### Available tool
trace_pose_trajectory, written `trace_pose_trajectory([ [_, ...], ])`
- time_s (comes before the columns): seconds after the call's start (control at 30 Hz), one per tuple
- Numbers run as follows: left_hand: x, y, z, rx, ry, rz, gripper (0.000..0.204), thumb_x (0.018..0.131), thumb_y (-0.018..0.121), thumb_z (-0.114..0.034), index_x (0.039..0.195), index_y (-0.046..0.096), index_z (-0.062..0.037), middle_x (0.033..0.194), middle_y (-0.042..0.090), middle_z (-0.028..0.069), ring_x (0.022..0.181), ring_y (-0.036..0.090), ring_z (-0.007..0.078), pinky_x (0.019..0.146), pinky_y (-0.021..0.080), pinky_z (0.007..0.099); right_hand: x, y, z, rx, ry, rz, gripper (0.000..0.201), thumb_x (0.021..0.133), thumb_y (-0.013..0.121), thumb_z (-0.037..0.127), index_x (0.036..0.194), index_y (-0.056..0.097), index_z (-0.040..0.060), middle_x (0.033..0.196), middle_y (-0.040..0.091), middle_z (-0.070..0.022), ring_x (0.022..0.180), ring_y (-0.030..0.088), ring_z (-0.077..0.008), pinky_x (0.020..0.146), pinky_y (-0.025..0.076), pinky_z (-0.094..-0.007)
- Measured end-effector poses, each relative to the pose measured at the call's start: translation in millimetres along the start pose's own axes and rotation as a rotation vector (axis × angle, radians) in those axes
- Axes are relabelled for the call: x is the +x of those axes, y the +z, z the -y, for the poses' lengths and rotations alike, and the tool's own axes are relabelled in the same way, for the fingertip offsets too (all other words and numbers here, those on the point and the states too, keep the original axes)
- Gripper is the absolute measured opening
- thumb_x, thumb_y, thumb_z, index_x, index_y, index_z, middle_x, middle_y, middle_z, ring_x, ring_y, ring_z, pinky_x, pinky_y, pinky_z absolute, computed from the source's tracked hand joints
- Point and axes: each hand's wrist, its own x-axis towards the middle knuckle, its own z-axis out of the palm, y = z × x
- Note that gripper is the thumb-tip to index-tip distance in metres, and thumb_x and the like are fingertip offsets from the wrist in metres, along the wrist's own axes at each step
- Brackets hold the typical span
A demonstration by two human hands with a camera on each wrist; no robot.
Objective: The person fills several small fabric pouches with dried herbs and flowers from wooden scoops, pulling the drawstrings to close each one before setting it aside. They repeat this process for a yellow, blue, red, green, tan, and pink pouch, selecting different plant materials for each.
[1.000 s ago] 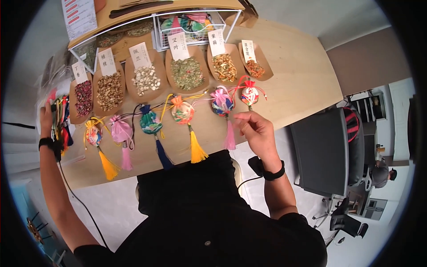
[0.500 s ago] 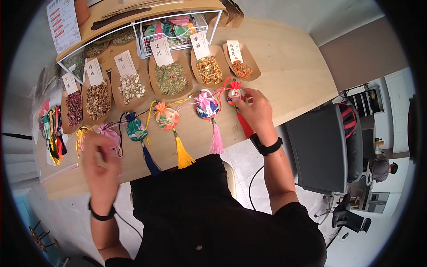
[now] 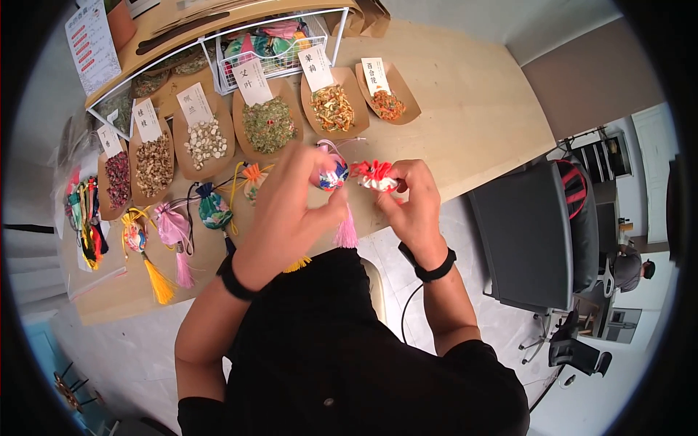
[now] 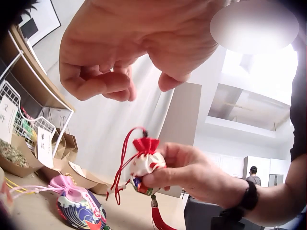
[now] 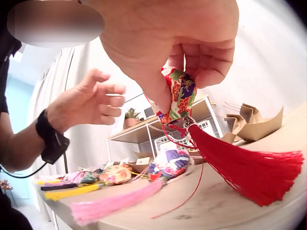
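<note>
Red-necked sachet (image 3: 376,178), pinched in the right hand (image 3: 419,211), sits just above centre in the head view; the left hand (image 3: 285,214) is near, on its left, empty, thumb apart from loosely bent fingers. The left wrist view shows the gathered neck (image 4: 146,145) up, red tassel (image 4: 158,218) down.

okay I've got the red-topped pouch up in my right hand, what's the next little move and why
Probably bring your left hand to the pouch's gathered red top. Your right hand already pinches the body of the pouch, leaving that top exposed, and your left hovers nearby with nothing in it.
</note>
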Motion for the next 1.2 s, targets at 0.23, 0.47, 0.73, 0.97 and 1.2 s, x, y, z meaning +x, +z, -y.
trace_pose_trajectory([
  [0.23,17.9,16.5,29.9,-0.336,-0.198,0.433,0.013,0.099,0.065,-0.012,0.093,0.059,-0.0026,0.083,0.051,-0.0017,0.074,0.048,0.0060,0.064,0.041,0.0267,-7.2,-2.1,18.4,0.021,-0.149,-0.041,0.036,0.074,0.082,-0.002,0.102,0.062,0.0053,0.103,0.068,-0.0122,0.091,0.065,-0.0313,0.077,0.053,-0.0397],
  [0.47,14.0,20.4,38.8,-0.610,-0.354,0.560,0.016,0.102,0.060,-0.012,0.089,0.058,-0.0038,0.079,0.051,-0.0055,0.071,0.043,0.0027,0.062,0.038,0.0248,-9.5,0.5,21.7,0.099,-0.088,-0.055,0.034,0.075,0.083,-0.001,0.102,0.062,0.0060,0.103,0.069,-0.0121,0.091,0.065,-0.0311,0.077,0.054,-0.0387],
  [0.73,13.0,23.1,27.0,-0.710,-0.456,0.634,0.022,0.102,0.056,-0.014,0.082,0.054,-0.0061,0.077,0.050,-0.0066,0.070,0.041,0.0020,0.062,0.036,0.0252,-15.4,-2.5,14.0,0.048,-0.168,-0.068,0.034,0.075,0.083,0.001,0.102,0.063,0.0065,0.105,0.069,-0.0117,0.094,0.066,-0.0317,0.080,0.053,-0.0402],
  [0.97,7.8,27.7,24.7,-0.586,-0.482,0.449,0.019,0.097,0.059,-0.008,0.080,0.052,-0.0054,0.076,0.050,-0.0069,0.070,0.042,0.0009,0.062,0.037,0.0240,-15.2,-5.0,26.6,0.081,-0.081,-0.039,0.036,0.079,0.084,0.003,0.111,0.066,0.0053,0.111,0.070,-0.0130,0.096,0.067,-0.0278,0.077,0.055,-0.0367],
  [1.2,-2.0,31.9,15.7,-0.252,-0.247,0.194,0.015,0.090,0.072,-0.013,0.093,0.065,-0.0005,0.070,0.063,0.0064,0.059,0.056,0.0110,0.056,0.044,0.0318,-17.0,-19.7,40.1,0.459,0.232,-0.006,0.026,0.090,0.081,0.008,0.113,0.071,0.0021,0.103,0.074,-0.0062,0.084,0.066,-0.0121,0.072,0.053,-0.0281],
])
